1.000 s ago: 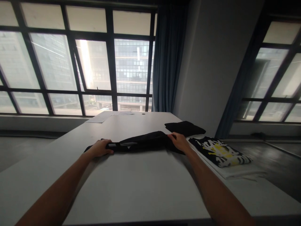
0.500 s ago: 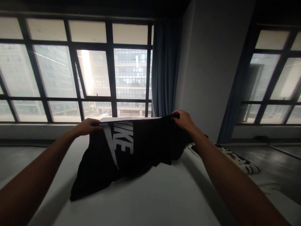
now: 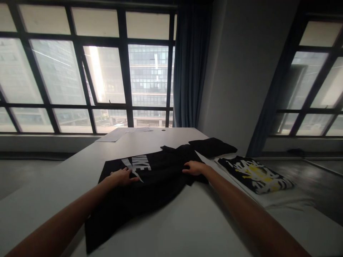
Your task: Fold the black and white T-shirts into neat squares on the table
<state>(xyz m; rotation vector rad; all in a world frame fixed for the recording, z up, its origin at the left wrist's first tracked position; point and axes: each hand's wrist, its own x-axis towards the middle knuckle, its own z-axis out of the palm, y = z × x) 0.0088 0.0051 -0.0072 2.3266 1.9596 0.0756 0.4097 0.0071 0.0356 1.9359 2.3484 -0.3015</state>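
Touching the shirt (image 3: 163,169), centre of the frame, with left hand (image 3: 122,177) and right hand (image 3: 195,168), with released fingers. Perhaps at risk of creasing, if pushed unevenly over the table (image 3: 174,235), or of bumping the folded cloth (image 3: 213,147) right of centre.

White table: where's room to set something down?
Bare: white table beyond the black shirt, between papers and folded black cloth; also nearer, between shirt and right forearm. Crowded: right side, with printed garment and that cloth; centre, shirt under left hand and right hand.
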